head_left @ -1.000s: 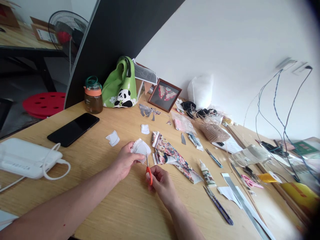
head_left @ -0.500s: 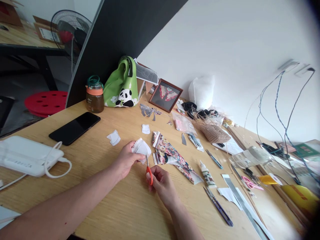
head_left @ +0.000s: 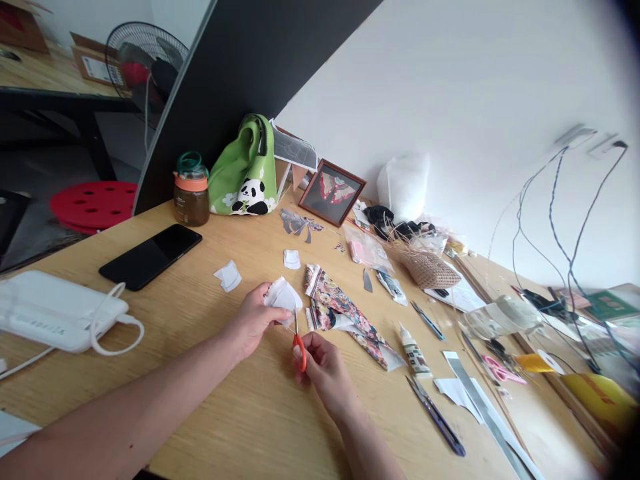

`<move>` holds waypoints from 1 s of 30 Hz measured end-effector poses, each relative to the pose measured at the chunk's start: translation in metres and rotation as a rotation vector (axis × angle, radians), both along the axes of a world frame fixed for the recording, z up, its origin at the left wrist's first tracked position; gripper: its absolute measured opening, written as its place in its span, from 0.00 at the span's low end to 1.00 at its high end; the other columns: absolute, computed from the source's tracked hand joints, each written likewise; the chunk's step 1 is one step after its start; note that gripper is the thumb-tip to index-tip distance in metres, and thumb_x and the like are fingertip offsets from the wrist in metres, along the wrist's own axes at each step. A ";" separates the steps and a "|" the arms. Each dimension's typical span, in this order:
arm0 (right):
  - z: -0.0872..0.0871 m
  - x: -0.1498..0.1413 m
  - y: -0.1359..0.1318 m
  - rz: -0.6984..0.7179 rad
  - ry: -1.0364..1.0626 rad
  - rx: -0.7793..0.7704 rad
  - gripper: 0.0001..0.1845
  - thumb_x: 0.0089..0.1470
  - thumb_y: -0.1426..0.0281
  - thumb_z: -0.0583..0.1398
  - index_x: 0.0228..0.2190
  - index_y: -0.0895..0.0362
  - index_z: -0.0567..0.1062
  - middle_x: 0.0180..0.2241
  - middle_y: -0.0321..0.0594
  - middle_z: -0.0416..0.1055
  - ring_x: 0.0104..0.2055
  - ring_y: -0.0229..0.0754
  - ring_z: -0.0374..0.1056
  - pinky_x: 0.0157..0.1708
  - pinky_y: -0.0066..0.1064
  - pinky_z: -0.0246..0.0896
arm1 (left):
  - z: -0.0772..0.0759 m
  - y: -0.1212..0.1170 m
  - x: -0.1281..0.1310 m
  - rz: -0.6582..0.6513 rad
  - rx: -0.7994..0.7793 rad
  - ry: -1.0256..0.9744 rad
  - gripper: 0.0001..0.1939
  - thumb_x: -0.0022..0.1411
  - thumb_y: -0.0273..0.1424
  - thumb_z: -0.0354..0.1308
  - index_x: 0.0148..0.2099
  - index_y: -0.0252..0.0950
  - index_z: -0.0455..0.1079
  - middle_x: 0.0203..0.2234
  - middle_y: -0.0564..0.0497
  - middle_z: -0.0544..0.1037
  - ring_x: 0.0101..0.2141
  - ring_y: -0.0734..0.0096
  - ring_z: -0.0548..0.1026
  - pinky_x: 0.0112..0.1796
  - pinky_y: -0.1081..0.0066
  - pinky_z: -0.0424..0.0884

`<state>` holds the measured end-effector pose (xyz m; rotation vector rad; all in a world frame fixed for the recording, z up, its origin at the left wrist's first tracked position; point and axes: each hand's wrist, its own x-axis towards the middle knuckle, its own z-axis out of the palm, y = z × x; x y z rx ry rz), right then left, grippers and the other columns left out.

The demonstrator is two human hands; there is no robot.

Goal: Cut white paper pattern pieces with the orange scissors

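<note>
Between the thumb and fingers of my left hand is a white cut piece, paper or cloth, I cannot tell which. My right hand grips orange-handled scissors, whose blades point up and away from me and meet the lower right edge of the white piece. Just beyond lie two small white cut pieces: one to the left, another farther back. Right of the scissors rests a folded strip of floral fabric.
A black phone and a white power bank lie on the left. A bottle, green panda bag and framed butterfly stand at the back. To the right are a glue bottle, purple cutter and blue cutter.
Both hands stay in nearly the same place, the scissors still at the white piece's edge. The whole view has shifted very slightly.
</note>
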<state>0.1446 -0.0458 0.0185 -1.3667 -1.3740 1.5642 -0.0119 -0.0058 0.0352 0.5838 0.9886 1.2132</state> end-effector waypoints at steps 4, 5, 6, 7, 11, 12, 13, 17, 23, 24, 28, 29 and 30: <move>0.000 0.000 0.000 0.008 -0.002 0.007 0.28 0.43 0.46 0.62 0.25 0.59 0.65 0.19 0.31 0.62 0.17 0.30 0.58 0.17 0.23 0.48 | 0.000 -0.001 0.000 -0.023 -0.006 0.003 0.20 0.34 0.23 0.66 0.35 0.35 0.68 0.23 0.55 0.74 0.24 0.75 0.70 0.26 0.75 0.64; 0.000 0.000 0.000 0.010 -0.004 0.008 0.28 0.43 0.46 0.62 0.25 0.59 0.65 0.19 0.31 0.62 0.17 0.30 0.58 0.17 0.23 0.48 | 0.000 -0.001 0.000 -0.025 -0.008 0.001 0.21 0.34 0.23 0.66 0.35 0.35 0.68 0.23 0.55 0.74 0.24 0.75 0.70 0.26 0.75 0.64; 0.000 0.000 0.000 0.013 -0.004 0.009 0.28 0.43 0.45 0.62 0.25 0.59 0.65 0.19 0.31 0.62 0.17 0.30 0.58 0.17 0.23 0.47 | 0.000 -0.001 0.001 -0.025 -0.010 -0.002 0.21 0.34 0.23 0.66 0.35 0.35 0.68 0.23 0.55 0.74 0.24 0.75 0.70 0.26 0.75 0.64; 0.000 0.000 0.001 0.017 -0.003 0.009 0.28 0.43 0.46 0.62 0.25 0.59 0.65 0.19 0.31 0.62 0.17 0.30 0.58 0.18 0.23 0.48 | 0.000 -0.001 0.001 -0.025 -0.011 -0.004 0.21 0.34 0.23 0.66 0.35 0.35 0.68 0.23 0.55 0.74 0.24 0.75 0.70 0.26 0.75 0.64; -0.001 0.000 0.001 0.022 0.008 0.023 0.27 0.44 0.46 0.62 0.25 0.59 0.66 0.19 0.31 0.62 0.17 0.30 0.58 0.18 0.23 0.48 | 0.000 -0.001 0.001 -0.033 -0.011 -0.004 0.20 0.35 0.22 0.65 0.35 0.34 0.67 0.23 0.54 0.74 0.24 0.75 0.70 0.26 0.75 0.64; -0.001 0.000 0.000 0.024 0.011 0.029 0.27 0.45 0.47 0.62 0.25 0.59 0.66 0.19 0.31 0.62 0.17 0.30 0.58 0.18 0.24 0.48 | 0.000 -0.001 0.001 -0.037 -0.009 -0.001 0.20 0.35 0.22 0.65 0.35 0.34 0.67 0.23 0.54 0.74 0.24 0.75 0.70 0.26 0.75 0.64; -0.001 0.000 0.000 0.026 0.014 0.034 0.27 0.45 0.47 0.62 0.25 0.59 0.66 0.19 0.31 0.63 0.17 0.30 0.58 0.18 0.24 0.48 | 0.000 -0.001 0.001 -0.039 -0.010 0.004 0.20 0.35 0.22 0.65 0.35 0.34 0.67 0.23 0.54 0.74 0.24 0.75 0.70 0.26 0.75 0.64; 0.000 0.001 0.000 0.026 0.036 0.036 0.26 0.45 0.48 0.62 0.25 0.59 0.66 0.20 0.32 0.64 0.17 0.30 0.58 0.18 0.24 0.48 | 0.001 -0.002 0.001 -0.058 -0.024 0.031 0.22 0.35 0.22 0.65 0.37 0.35 0.67 0.25 0.53 0.75 0.26 0.74 0.70 0.27 0.74 0.64; -0.003 0.002 0.001 0.029 0.068 0.033 0.24 0.48 0.51 0.62 0.26 0.60 0.67 0.21 0.32 0.64 0.17 0.29 0.58 0.18 0.23 0.48 | -0.002 -0.002 0.000 -0.099 -0.018 0.028 0.23 0.36 0.24 0.65 0.40 0.34 0.66 0.27 0.52 0.76 0.26 0.72 0.71 0.27 0.73 0.66; -0.004 0.002 0.001 0.029 0.075 0.036 0.24 0.48 0.51 0.62 0.26 0.60 0.67 0.21 0.32 0.64 0.17 0.29 0.58 0.18 0.23 0.49 | -0.002 -0.002 0.000 -0.102 -0.017 0.029 0.24 0.37 0.24 0.65 0.40 0.34 0.66 0.27 0.52 0.76 0.26 0.73 0.71 0.27 0.73 0.66; -0.006 0.001 0.001 0.035 0.106 0.041 0.24 0.48 0.51 0.62 0.27 0.61 0.67 0.22 0.33 0.65 0.18 0.29 0.58 0.19 0.23 0.50 | -0.002 -0.002 0.001 -0.105 -0.017 0.035 0.24 0.37 0.23 0.64 0.41 0.34 0.65 0.26 0.53 0.75 0.26 0.74 0.71 0.26 0.74 0.66; -0.006 0.001 0.001 0.038 0.111 0.041 0.24 0.48 0.50 0.62 0.27 0.61 0.67 0.22 0.33 0.65 0.18 0.29 0.58 0.19 0.23 0.50 | -0.001 -0.002 0.001 -0.100 -0.017 0.036 0.24 0.37 0.23 0.64 0.41 0.33 0.65 0.25 0.53 0.75 0.25 0.74 0.70 0.26 0.74 0.66; -0.007 0.001 0.001 0.039 0.114 0.041 0.24 0.48 0.51 0.62 0.27 0.61 0.68 0.22 0.33 0.65 0.18 0.29 0.59 0.19 0.23 0.50 | -0.001 -0.003 0.002 -0.094 -0.016 0.036 0.23 0.37 0.23 0.64 0.40 0.33 0.65 0.25 0.53 0.75 0.25 0.74 0.70 0.25 0.74 0.65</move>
